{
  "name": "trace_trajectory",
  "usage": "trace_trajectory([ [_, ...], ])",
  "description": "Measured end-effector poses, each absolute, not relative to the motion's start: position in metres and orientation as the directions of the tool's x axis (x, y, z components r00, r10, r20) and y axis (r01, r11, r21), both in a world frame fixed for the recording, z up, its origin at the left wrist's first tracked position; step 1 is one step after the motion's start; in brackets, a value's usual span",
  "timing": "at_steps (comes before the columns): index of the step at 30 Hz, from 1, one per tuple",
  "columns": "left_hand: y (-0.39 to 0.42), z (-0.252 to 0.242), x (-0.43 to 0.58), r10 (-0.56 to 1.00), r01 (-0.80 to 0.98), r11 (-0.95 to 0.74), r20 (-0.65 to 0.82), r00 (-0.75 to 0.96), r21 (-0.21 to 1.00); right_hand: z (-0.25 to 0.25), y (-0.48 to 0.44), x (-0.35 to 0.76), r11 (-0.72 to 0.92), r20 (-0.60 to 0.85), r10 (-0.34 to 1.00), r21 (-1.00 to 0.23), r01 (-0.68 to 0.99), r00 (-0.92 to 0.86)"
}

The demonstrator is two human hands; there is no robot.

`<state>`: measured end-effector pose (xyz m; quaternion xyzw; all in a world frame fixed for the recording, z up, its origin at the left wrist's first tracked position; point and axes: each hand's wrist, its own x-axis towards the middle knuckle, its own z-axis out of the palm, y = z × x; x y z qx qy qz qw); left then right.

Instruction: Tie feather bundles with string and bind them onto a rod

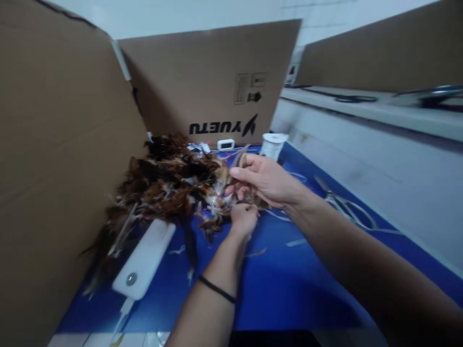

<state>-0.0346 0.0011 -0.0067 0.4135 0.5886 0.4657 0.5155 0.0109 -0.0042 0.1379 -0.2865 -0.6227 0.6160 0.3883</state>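
Note:
A large heap of brown, black and white feathers [162, 178] lies on the blue table, blurred in places. My right hand [269, 180] is closed in a pinch at the heap's right edge, with a pale greyish feather [240, 155] rising at its fingertips. Just below it, my left hand [244, 219] is curled into a fist against a bunch of feathers [217, 202] showing white and red bits. Brown feather tips also show between the two hands, so the left fist appears to grip feathers; its fingers are partly hidden.
Scissors [345, 207] lie to the right, near thin white strips. A white spool [274, 144] and a small white device with a dark screen [226, 144] stand behind. A white power bank [144, 260] with a cable lies front left. Cardboard [210, 82] walls the back and left.

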Motion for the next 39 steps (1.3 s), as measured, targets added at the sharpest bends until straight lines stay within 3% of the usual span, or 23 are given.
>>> trace_trajectory([
  [4,0.000,-0.006,-0.036,0.976,0.010,0.192,-0.190,-0.101,0.981,0.110,-0.010,0.084,0.090,0.124,0.956,-0.987,-0.137,-0.266],
  [11,-0.005,0.003,-0.034,0.972,-0.004,0.223,-0.223,-0.071,0.975,0.044,0.004,0.119,0.172,0.174,0.980,-0.985,-0.028,-0.093],
  [16,-0.007,0.006,-0.033,0.975,-0.013,0.216,-0.217,-0.045,0.976,0.023,0.014,0.115,0.268,0.257,0.960,-0.958,0.102,-0.108],
  [22,-0.009,0.006,-0.034,0.980,0.010,0.199,-0.199,-0.030,0.980,0.021,0.011,0.120,0.562,0.494,0.827,-0.738,0.374,-0.268],
  [25,-0.010,0.006,-0.034,0.980,0.024,0.198,-0.198,-0.028,0.980,0.029,0.008,0.123,0.523,0.447,0.851,-0.776,0.353,-0.276],
  [28,-0.010,0.007,-0.033,0.983,0.053,0.186,-0.186,-0.014,0.981,0.032,0.008,0.124,0.358,0.298,0.905,-0.919,0.166,-0.304],
  [31,-0.010,0.006,-0.032,0.984,0.076,0.177,-0.177,-0.006,0.981,0.028,0.012,0.123,0.274,0.232,0.896,-0.960,0.058,-0.379],
  [39,-0.012,0.004,-0.029,0.990,0.137,0.124,-0.131,0.043,0.983,0.021,0.019,0.123,0.465,0.322,0.862,-0.811,0.356,-0.392],
])
